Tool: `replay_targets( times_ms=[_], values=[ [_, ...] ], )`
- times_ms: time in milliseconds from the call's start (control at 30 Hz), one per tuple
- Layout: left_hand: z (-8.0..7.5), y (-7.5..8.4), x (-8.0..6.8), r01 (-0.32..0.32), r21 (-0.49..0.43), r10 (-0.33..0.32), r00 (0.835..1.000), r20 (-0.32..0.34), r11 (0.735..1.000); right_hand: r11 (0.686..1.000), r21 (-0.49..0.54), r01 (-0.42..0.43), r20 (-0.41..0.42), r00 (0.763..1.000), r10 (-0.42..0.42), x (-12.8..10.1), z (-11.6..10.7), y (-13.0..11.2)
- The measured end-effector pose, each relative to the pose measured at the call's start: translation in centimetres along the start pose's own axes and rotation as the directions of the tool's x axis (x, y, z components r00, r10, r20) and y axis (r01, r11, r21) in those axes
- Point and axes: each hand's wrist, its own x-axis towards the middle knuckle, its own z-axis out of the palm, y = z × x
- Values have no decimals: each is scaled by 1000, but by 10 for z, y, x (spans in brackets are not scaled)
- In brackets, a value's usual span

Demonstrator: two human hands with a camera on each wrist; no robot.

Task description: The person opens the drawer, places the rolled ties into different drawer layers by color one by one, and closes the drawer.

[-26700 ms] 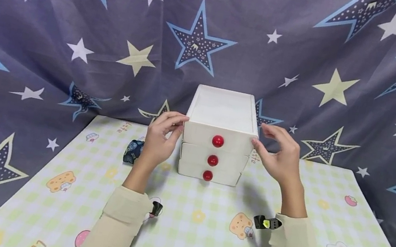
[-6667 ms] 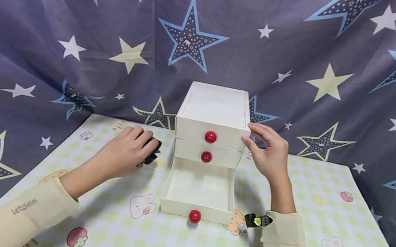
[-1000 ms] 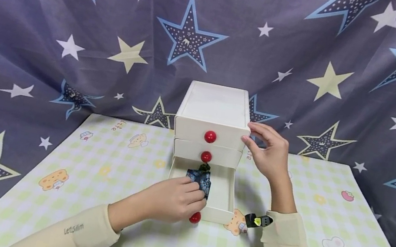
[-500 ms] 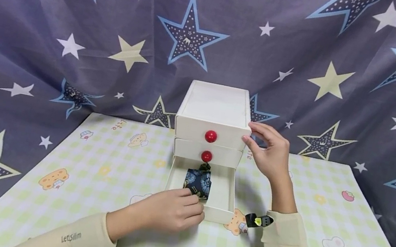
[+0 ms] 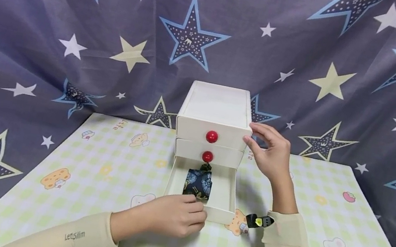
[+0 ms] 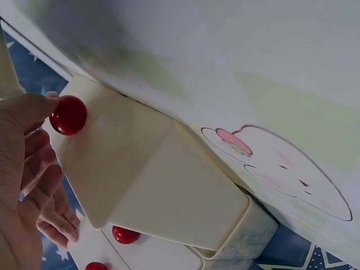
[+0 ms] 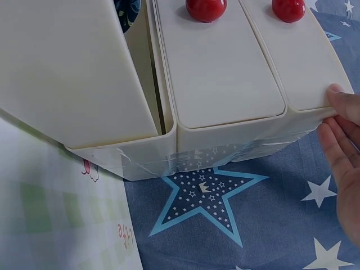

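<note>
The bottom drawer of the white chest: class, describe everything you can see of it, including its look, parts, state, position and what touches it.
The bottom drawer is a white, plastic-looking tray, the lowest of three, pulled out toward the person over the checked table mat. Its red round knob shows in the left wrist view; the left hand covers it in the head view, fingers curled about it. Inside, near the middle, lies a folded dark blue patterned cloth. The right hand touches the chest's top right corner, not this drawer.

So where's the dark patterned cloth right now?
In the head view, the cloth lies in the open bottom drawer, left of its middle, just behind the left hand at the drawer's front.
</note>
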Motion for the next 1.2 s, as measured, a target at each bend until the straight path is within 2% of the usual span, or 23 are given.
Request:
replay_targets(
  times_ms=[167, 467, 833, 1200],
  values=[
    [0, 3, 3, -12, -8, 12, 1000, 19, 1000, 1000, 5, -3, -1, 1000, 3, 0, 0, 0],
    [0, 3, 4, -43, 6, 42, 995, 92, 999, 1000, -1, 1, 2, 1000, -1, 0, 0, 0],
    [5, 4, 6, -75, 34, 74, 997, 24, 997, 1000, -6, -5, -3, 1000, 5, -1, 1, 2],
    [1, 1, 8, -63, 20, 62, 995, 73, 998, 1000, 7, -9, 5, 1000, 8, -1, 0, 3]
  ],
)
